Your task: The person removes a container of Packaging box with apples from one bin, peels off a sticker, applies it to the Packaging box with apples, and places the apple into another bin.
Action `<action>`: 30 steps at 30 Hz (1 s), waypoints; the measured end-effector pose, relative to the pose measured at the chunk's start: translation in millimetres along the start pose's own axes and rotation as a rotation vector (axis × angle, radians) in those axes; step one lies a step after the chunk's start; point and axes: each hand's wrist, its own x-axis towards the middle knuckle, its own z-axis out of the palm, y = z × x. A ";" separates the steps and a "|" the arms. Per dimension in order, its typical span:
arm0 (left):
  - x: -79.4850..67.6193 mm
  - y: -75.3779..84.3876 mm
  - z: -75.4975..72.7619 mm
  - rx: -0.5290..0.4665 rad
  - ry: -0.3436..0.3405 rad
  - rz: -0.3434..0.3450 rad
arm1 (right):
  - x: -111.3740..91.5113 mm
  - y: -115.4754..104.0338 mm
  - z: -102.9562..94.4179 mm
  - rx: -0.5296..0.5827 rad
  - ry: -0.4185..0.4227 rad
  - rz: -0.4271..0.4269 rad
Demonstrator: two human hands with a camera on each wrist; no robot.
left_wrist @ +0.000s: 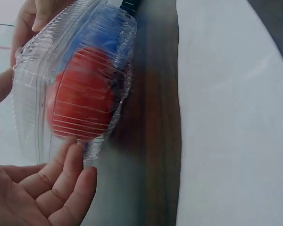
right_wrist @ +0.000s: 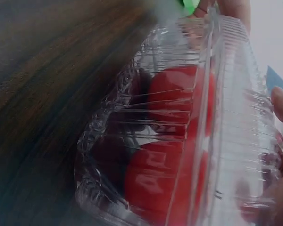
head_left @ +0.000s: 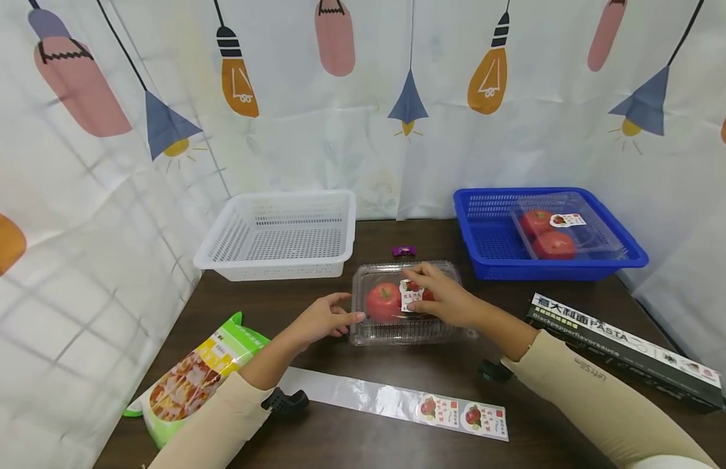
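Observation:
A clear plastic clamshell box (head_left: 371, 335) with red tomato-like fruits (head_left: 384, 301) inside stands closed on the dark table. On its lid lies a white label (head_left: 407, 300) with a red fruit picture. My right hand (head_left: 442, 296) is over the lid, its fingers spread and the thumb at the label's lower edge. At the box's left end my left hand (head_left: 323, 320) touches the side, fingers loosely extended and thumb near the lid's edge. In the left wrist view the left fingertips (left_wrist: 74, 146) lie against the ribbed plastic wall.
A backing strip (head_left: 392, 401) with two labels lies in front. Behind stand a white basket (head_left: 281, 268) and a blue basket (head_left: 539, 270) holding another fruit box (head_left: 597, 228). A purple candy (head_left: 404, 251), a green food bag (head_left: 193, 384) and a black pasta box (head_left: 627, 352) lie around.

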 end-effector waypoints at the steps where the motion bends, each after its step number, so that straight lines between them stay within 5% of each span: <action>1: -0.1 0.6 0.0 0.003 -0.004 0.002 | 1.6 0.8 0.9 0.010 -0.005 0.005; 20: -0.1 6.5 1.2 -0.012 -0.026 0.004 | 16.1 9.5 0.7 -0.138 -0.119 0.015; 30: 0.9 4.9 2.6 -0.012 -0.012 0.004 | 32.1 10.8 5.9 -0.223 -0.076 0.144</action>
